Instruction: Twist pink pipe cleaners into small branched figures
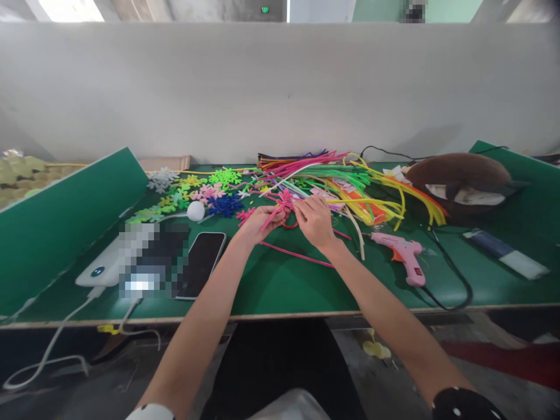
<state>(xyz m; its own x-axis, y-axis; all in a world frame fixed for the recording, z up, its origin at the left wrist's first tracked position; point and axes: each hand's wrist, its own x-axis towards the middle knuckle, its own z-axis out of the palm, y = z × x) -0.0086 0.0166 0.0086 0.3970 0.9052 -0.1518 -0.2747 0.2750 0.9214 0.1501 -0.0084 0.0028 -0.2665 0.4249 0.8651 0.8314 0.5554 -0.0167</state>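
Near the middle of the green table, both hands meet at a pink pipe-cleaner flower shape (285, 199) with several looped petals and loose stems. My left hand (259, 224) is closed around its lower left part, a pink stem sticking out below the fingers. My right hand (314, 219) is closed at the right side of the shape, its fingertips pinched; what exactly they grip is hidden. Just beneath the hands shows a red loop (290, 224). A loose pink pipe cleaner (297, 255) lies on the table below them.
Colored snowflake shapes (224, 205) and a white ball (195, 211) lie left. Pipe-cleaner bundles (324, 169) spread behind the hands. A pink glue gun (405, 254) with a black cord is at right, near a brown plush (459, 181). A phone (201, 265) and white power bank (105, 262) lie left.
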